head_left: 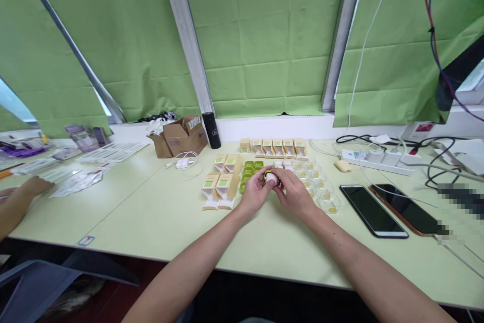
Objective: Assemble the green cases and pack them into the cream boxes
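You had both hands together in front of you, their fingers closed around a small rounded white piece point(270, 178) with a dark and yellow-green edge. Your left hand point(252, 193) cupped it from the left, and your right hand point(298, 194) met it from the other side with bent fingers; your grip hid much of its shape. It sat between your fingertips, above the pale table point(162, 232).

Just beside your left hand stood olive-green plastic cups point(247, 168), partly covered by it, and farther left were four small cartons with green labels point(225, 190). Just right of your right hand lay rows of clear plastic cups point(333, 204) with yellow spots inside. Beyond both hands ran a row of similar small cartons point(278, 148).

Well right of your right hand, two smartphones point(374, 212) lay side by side, with a white power strip point(382, 163) beyond them. A black bottle point(211, 130) and an open cardboard box point(189, 139) stood beyond and left of your left hand. Far to its left, a co-worker's hand point(37, 186) rested near some papers point(77, 183).
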Demonstrator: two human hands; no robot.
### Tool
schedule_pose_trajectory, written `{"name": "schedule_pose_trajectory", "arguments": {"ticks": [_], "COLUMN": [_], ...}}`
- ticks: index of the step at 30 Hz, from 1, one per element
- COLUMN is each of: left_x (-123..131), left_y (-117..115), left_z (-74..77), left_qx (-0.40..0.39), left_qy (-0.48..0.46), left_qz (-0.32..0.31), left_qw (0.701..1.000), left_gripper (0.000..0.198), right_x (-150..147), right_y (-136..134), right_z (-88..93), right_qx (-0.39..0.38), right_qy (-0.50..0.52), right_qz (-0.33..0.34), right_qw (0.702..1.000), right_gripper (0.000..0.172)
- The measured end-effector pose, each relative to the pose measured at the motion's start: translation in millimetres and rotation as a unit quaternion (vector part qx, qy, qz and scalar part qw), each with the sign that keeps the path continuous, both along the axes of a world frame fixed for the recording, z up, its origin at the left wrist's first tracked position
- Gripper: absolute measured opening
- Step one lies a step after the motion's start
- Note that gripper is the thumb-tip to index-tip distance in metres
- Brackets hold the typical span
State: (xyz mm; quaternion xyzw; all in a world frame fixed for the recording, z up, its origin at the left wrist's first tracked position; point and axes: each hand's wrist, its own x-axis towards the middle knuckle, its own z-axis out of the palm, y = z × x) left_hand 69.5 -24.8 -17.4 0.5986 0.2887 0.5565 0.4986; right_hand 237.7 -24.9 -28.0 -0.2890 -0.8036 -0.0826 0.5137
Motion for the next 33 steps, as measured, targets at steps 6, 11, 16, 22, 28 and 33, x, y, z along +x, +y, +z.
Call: {"name": "schedule_pose_trajectory", "arguments": {"ticks": [6, 11, 16, 22, 28, 33], "left_x": [-1.5, -2.1, -2.6, -2.6, -1.7, -3.9], "left_y": [-0.2, 1.6, 0.7, 0.3, 0.4, -1.3], "left_z": [0.2, -1.6, -1.4, -1.4, -1.4, 1.7], "left_qx": [0.001, 0.013, 0.015, 0.001, -0.035, -0.057], "left_qy": [0.004, -0.004, -0.005, -0.017, -0.04, -0.05], "left_qz": [-0.007, -0.006, -0.006, -0.035, -0.052, -0.072], "left_qw": [1.0, 1.0, 1.0, 0.999, 0.997, 0.995], "left_gripper": [0.068, 0.064, 0.064, 0.075, 0.079, 0.086], "right_x": [-0.5, -0.3, 0.1, 3.7, 3.2, 2.1], "right_y": [0.1, 1.3, 1.3, 1.5, 0.7, -1.4], "right_z": [0.0, -1.2, 0.6, -2.0, -7.8, -5.7], "right_qx": [0.009, 0.01, 0.016, -0.038, -0.117, -0.186], "right_qy": [0.003, 0.005, 0.011, 0.033, 0.104, 0.137], "right_qz": [0.0, -0.002, 0.002, 0.009, 0.02, 0.044], "right_qw": [1.0, 1.0, 1.0, 0.999, 0.987, 0.972], "right_gripper": [0.049, 0.049, 0.046, 0.044, 0.048, 0.045]}}
